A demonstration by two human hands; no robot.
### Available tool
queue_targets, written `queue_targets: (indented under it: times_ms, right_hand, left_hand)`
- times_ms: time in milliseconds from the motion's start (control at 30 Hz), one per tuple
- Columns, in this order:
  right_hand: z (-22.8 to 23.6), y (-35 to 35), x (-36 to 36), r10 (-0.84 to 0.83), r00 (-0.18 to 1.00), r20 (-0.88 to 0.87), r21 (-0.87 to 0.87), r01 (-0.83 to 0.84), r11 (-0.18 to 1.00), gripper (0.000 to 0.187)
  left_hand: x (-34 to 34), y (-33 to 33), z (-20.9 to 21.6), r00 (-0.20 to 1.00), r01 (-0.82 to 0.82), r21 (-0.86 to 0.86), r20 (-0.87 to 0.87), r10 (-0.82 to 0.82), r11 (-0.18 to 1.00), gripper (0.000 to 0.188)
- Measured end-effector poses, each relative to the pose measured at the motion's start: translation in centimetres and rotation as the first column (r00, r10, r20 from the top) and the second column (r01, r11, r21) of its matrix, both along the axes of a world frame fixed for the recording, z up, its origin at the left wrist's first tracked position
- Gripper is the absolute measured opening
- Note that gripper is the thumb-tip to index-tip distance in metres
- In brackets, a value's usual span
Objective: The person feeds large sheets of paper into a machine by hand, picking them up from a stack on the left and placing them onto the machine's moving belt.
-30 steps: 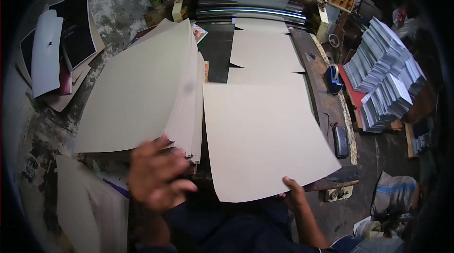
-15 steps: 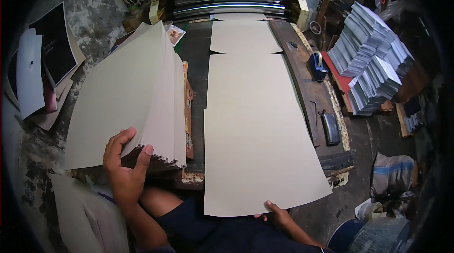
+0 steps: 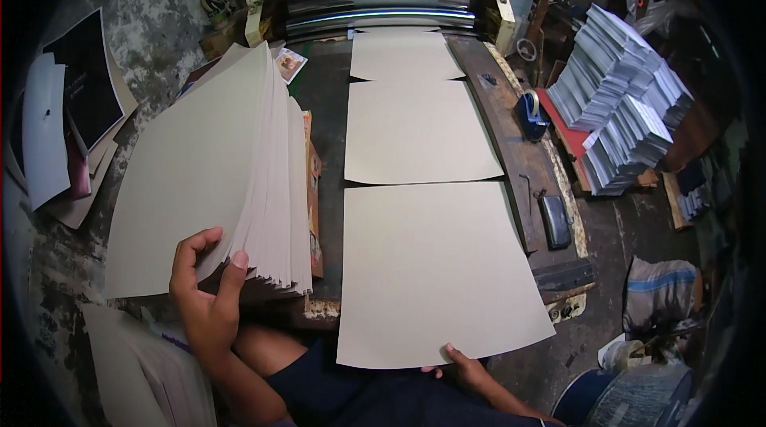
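Note:
My left hand (image 3: 206, 287) grips the near corner of a tall stack of large cream sheets (image 3: 187, 164), its fingers on top and its thumb at the fanned edges. The sheets' right edges are spread slightly apart. With my right hand (image 3: 463, 367) I pinch the near edge of a single cream sheet (image 3: 439, 267), thumb on top and fingers mostly hidden underneath. Beyond it lies a middle cream sheet (image 3: 419, 132), with a thin dark gap between the two. A farther cream sheet (image 3: 403, 56) reaches toward the rollers (image 3: 383, 20) of a machine.
On the bed's right side are a blue tape dispenser (image 3: 531, 114), a hex key (image 3: 527, 187) and a black case (image 3: 554, 221). White paper stacks (image 3: 610, 80) stand farther right. Dark and white sheets (image 3: 48, 128) lie at left. A blue drum (image 3: 622, 399) is at lower right.
A dark gap now shows between the near and middle sheets, where no seam stood out before. The middle sheet's far edge sits slightly farther away. Both hands keep nearly the same place.

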State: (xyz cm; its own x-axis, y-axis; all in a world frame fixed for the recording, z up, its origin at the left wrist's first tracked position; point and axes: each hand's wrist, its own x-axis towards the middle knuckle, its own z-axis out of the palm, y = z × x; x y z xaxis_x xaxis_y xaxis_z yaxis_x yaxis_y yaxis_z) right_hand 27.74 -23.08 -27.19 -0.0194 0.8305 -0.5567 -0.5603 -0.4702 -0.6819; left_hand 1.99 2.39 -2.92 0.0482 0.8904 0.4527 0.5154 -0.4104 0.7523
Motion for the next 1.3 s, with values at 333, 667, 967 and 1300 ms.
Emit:
queue_targets:
  times_ms: [333, 667, 967, 1300]
  right_hand:
    - [-0.8, 4.8, 1.2, -0.275, 0.946, -0.171, -0.103, 0.26, 0.96, 0.054]
    - [0.3, 6.9, -0.8, -0.521, 0.854, -0.001, -0.203, 0.51, 0.836, 0.054]
    - [19.9, 31.8, -3.4, 0.142, 0.99, -0.015, 0.684, -0.094, 0.724, 0.083]
    - [31.0, 61.6, -12.1, 0.098, 0.814, 0.572, 0.566, -0.479, 0.671, 0.043]
  left_hand:
    - [-1.1, 0.8, 0.6, 1.0, 0.002, 0.012, 0.015, -0.002, 1.0, 0.03]
    - [-0.6, 1.7, -1.8, 0.926, -0.309, 0.232, 0.294, 0.236, 0.922, 0.04]
    - [-0.6, 3.1, -2.5, 0.846, -0.413, 0.339, 0.486, 0.219, 0.845, 0.034]
    - [-2.1, 2.5, -2.6, 0.955, -0.295, 0.368, 0.13, 0.265, 0.882, 0.033]
